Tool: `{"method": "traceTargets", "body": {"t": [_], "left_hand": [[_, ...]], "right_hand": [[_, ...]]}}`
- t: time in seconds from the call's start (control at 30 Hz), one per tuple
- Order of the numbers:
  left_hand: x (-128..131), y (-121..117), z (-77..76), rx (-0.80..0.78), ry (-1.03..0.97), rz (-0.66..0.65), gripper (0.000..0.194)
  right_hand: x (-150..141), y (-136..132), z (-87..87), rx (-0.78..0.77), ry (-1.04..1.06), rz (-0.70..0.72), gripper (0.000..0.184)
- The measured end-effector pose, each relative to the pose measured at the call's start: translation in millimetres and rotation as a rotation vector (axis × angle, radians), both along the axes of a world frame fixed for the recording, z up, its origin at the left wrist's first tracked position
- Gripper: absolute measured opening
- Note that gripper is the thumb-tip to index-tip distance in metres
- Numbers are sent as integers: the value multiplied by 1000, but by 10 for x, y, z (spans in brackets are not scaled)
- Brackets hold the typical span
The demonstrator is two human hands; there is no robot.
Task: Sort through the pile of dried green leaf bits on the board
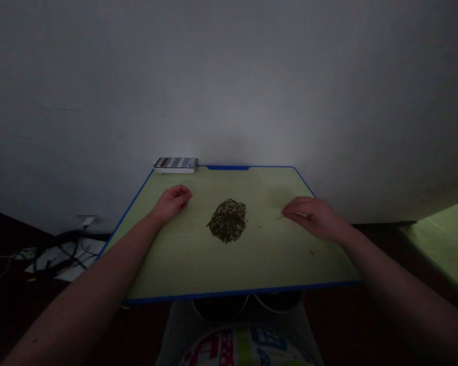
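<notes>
Head view: a pile (228, 221) of small greenish-brown bits lies mid-surface (213, 269), between the two hands. From about seven o'clock, the left forearm (118, 264) slants across the blue edge; the left hand (171, 202) sits at the pile's ten o'clock, its fingers (180, 189) loosely curled beside the thumb, and I cannot tell whether they hold anything. The right forearm (389, 264) enters from four o'clock. At the pile's three o'clock, the right hand (315, 218) points toward nine, knuckles up, fingertips pinching a thin sliver (279, 218). A phone (176, 162) lies at eleven o'clock.
</notes>
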State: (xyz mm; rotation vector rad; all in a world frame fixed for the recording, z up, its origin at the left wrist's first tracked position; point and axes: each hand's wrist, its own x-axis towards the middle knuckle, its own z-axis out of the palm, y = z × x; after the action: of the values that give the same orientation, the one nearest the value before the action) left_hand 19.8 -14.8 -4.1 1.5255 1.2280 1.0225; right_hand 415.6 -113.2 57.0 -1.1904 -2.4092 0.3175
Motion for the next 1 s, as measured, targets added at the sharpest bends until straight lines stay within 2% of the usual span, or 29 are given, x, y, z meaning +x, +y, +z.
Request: {"method": "traceTargets", "body": {"t": [0.07, 0.13, 0.33, 0.5, 0.7, 0.9, 1.0], "left_hand": [[-3, -4, -2, 2, 3, 3, 16], [-4, -6, -5, 2, 3, 7, 16], [8, -10, 7, -3, -20, 11, 17], [16, -11, 12, -16, -42, 5, 18], [-3, 28, -28, -16, -43, -19, 15], [11, 6, 1, -8, -40, -20, 15], [24, -21, 32, -13, -41, -13, 15]], "right_hand": [[-169, 34, 26, -77, 18, -123, 25], [-321, 110, -18, -162, -29, -144, 29], [-587, 366, -272, -212, -191, -136, 34], [-659, 383, -299, -265, -177, -86, 36], [-681, 248, -276, -321, -172, -35, 34], [-692, 205, -310, -323, -153, -133, 37], [-710, 212, -326, -320, -146, -132, 37]]}}
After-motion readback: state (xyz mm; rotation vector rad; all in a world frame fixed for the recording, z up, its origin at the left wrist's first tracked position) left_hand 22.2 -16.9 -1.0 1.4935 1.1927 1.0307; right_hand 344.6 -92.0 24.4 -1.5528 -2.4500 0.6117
